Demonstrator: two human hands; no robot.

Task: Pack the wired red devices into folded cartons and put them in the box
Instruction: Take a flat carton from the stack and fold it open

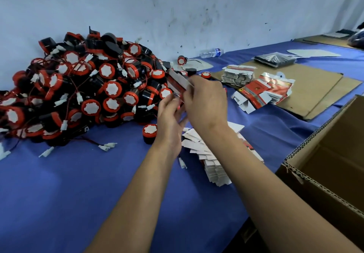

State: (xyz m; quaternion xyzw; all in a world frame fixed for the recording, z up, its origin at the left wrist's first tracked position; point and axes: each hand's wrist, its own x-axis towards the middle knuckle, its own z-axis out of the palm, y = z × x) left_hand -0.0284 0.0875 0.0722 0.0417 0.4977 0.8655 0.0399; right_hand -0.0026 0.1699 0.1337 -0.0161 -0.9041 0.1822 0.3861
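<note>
Where both hands meet, a blurred, half-hidden carton.

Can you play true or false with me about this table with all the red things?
1. Both hands hold one carton. True: the left hand and right hand grip it together.
2. The big pile of red devices lies on the right. False: it is on the left, by the wall.
3. The tablecloth is green. False: it is blue.
4. A water bottle lies on its side near the wall. True.
5. The cardboard box stands at the right edge. True.
</note>
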